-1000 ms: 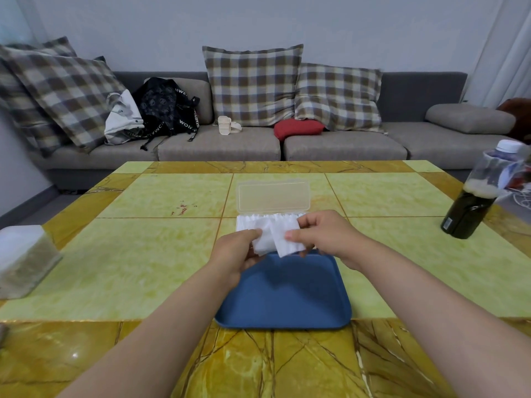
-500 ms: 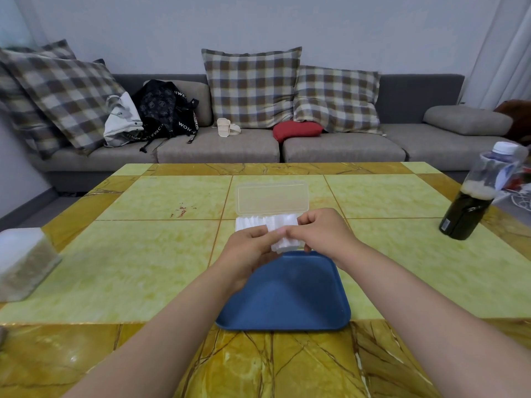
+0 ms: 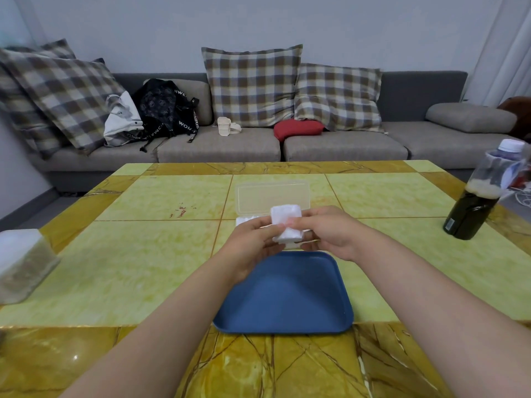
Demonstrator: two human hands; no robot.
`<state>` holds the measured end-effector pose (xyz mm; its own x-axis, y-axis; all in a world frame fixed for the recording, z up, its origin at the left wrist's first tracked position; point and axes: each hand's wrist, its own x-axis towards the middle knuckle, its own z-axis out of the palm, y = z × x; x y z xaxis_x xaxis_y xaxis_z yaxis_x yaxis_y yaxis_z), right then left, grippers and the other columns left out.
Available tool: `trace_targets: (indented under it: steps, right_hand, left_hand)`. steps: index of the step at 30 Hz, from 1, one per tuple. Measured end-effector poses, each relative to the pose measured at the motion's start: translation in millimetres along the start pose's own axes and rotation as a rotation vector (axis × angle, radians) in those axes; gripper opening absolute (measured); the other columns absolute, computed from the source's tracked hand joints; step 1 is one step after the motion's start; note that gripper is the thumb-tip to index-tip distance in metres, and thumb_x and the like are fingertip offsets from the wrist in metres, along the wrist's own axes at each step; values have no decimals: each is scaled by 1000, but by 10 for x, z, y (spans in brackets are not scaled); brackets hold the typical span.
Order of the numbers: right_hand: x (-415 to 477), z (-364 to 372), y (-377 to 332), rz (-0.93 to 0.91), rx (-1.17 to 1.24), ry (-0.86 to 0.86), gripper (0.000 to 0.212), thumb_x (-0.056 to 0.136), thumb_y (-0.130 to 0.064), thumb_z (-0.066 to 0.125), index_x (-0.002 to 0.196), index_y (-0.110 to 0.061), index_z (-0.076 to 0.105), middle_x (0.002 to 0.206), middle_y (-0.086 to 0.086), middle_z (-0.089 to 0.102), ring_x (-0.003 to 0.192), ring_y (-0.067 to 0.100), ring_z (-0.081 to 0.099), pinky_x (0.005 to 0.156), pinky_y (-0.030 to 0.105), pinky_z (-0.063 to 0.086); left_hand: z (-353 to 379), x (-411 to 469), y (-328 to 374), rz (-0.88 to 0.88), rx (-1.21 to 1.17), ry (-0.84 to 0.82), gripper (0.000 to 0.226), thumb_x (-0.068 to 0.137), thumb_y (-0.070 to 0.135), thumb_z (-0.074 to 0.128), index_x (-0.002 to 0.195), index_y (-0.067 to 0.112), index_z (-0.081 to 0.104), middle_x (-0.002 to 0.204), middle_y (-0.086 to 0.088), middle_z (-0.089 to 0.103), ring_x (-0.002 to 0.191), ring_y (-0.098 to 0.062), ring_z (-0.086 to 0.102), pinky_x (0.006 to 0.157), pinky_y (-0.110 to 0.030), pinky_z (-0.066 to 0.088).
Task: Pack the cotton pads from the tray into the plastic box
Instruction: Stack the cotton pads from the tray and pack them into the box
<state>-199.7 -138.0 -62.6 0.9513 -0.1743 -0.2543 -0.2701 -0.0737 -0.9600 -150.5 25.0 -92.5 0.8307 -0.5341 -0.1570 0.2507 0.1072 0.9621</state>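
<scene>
White cotton pads (image 3: 286, 225) are held in both hands above the far edge of the blue tray (image 3: 284, 300).
The left hand (image 3: 250, 248) and the right hand (image 3: 330, 234) each pinch the small stack from their own side, fingers curled round it, holding it in the air just in front of the clear plastic box (image 3: 273, 196). The box lid stands open, and more white pads show in the box base behind the left fingers. Tray and box sit on the yellow tiled desk (image 3: 143, 254), the box just beyond the tray. A dark bottle (image 3: 471, 211) stands well off to the right, and a translucent container (image 3: 20, 262) sits at the left edge.
</scene>
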Motion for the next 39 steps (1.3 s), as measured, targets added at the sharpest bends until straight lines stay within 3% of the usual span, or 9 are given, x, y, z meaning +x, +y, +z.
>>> trace_targets:
  steps: [4,7,12,16,20,25,30,34,39]
  right_hand:
    - [137,-260,-136,-76,53,164,21,97,-17,64,117,-9,65,105,12,74,83,25,71,72,37,56]
    - [279,-470,-154,-91,94,316,21,100,-19,58,119,-13,61,103,9,72,79,24,70,64,33,52]
    - [553,-533,8,-42,74,376,23,101,-21,52,120,-11,60,98,8,71,68,20,68,57,29,44]
    - [672,-503,107,-19,16,345,23,103,-21,48,120,-12,59,104,10,70,65,18,67,55,28,41]
    - [722,-447,133,16,-19,324,24,103,-23,47,121,-12,57,112,11,69,65,18,67,52,27,37]
    - [752,-395,165,19,-75,366,27,102,-24,45,122,-11,56,108,11,68,67,20,68,49,26,32]
    - [736,-409,198,-14,-111,397,27,100,-25,40,119,-14,54,105,12,70,54,20,57,48,28,32]
    - [761,-388,246,-26,-208,356,31,99,-33,37,118,-13,52,89,16,71,54,26,58,49,30,34]
    - [716,-358,253,-98,-476,343,30,101,-37,36,116,-14,50,89,7,65,52,24,64,60,35,47]
  left_hand:
    - [53,249,71,183,452,212,33,94,23,65,126,13,63,105,-7,71,86,-17,69,83,-34,60]
    - [114,472,119,371,830,266,27,97,25,59,121,21,69,105,6,70,90,-9,61,84,-24,49]
    - [288,834,-30,463,1208,14,33,102,33,50,128,26,67,131,2,61,124,-18,46,106,-32,38]
    - [272,909,-209,427,1484,-130,40,104,43,36,137,32,57,142,1,45,131,-21,30,111,-37,28]
    - [165,867,-243,444,1497,-138,41,105,43,35,136,32,58,140,0,46,129,-21,31,112,-37,28]
    - [226,940,-205,375,1315,53,38,104,35,40,113,18,73,118,-4,55,118,-20,42,102,-31,37]
    - [366,1044,-174,283,1272,175,25,89,39,59,93,21,77,104,-2,56,111,-17,45,87,-30,44]
    - [415,1085,-107,181,1230,198,26,73,29,69,52,23,56,72,-2,55,84,-23,51,60,-27,41]
    - [393,1121,-36,102,1286,166,34,72,12,63,49,16,39,59,-3,39,75,-24,38,49,-27,28]
